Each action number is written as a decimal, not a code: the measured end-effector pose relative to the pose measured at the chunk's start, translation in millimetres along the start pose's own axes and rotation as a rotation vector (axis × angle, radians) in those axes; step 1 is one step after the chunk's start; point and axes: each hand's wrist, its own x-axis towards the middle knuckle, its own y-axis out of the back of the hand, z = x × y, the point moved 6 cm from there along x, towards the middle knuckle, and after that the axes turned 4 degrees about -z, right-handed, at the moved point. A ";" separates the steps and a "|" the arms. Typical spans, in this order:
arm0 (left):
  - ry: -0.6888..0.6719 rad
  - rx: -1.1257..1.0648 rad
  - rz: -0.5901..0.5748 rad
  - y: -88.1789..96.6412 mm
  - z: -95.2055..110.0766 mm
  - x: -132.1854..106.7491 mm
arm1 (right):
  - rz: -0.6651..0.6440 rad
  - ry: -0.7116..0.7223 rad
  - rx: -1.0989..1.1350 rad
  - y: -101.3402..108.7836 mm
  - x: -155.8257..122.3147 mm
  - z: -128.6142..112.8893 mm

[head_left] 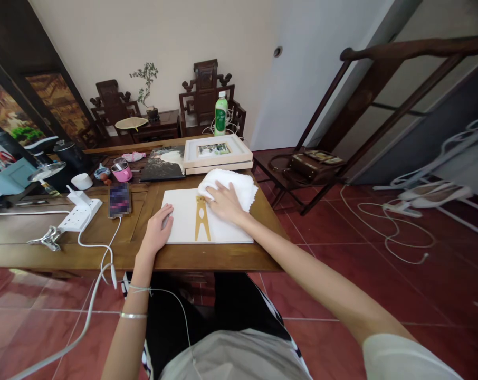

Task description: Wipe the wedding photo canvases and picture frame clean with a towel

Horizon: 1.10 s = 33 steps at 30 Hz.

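Note:
A white flat board (183,224) lies face down near the front edge of the wooden table (65,248), with a tan stand leg (202,217) on its back. My left hand (158,228) rests on the board's left edge, fingers curled loosely against it. My right hand (223,200) lies flat with fingers stretched out, pressing a white cloth (239,186) onto the board's upper right corner.
Behind the board sit a stacked white picture frame (217,153), a dark picture (163,164), a pink cup (122,171), a phone (119,199) and a white power strip (78,214) with cables. A green bottle (220,113) and carved chairs stand at the back. Cables lie on the red tile floor at the right.

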 end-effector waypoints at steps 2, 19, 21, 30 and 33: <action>-0.001 0.006 0.002 -0.4 -0.9 0.1 | -0.007 0.057 -0.001 -2.0 -7.0 -21.4; -0.011 0.008 -0.015 -2.2 1.0 0.2 | -0.149 0.405 0.054 3.7 -38.7 -46.7; -0.009 0.010 -0.015 -2.4 0.8 0.1 | -0.126 0.276 0.025 -0.6 -8.2 -38.6; 0.030 0.004 0.207 9.9 -2.1 -2.7 | -0.108 0.370 0.016 -18.9 19.0 -99.3; 0.036 -0.032 0.225 11.1 -1.3 -4.4 | -0.142 0.533 0.033 -13.7 -13.4 -107.0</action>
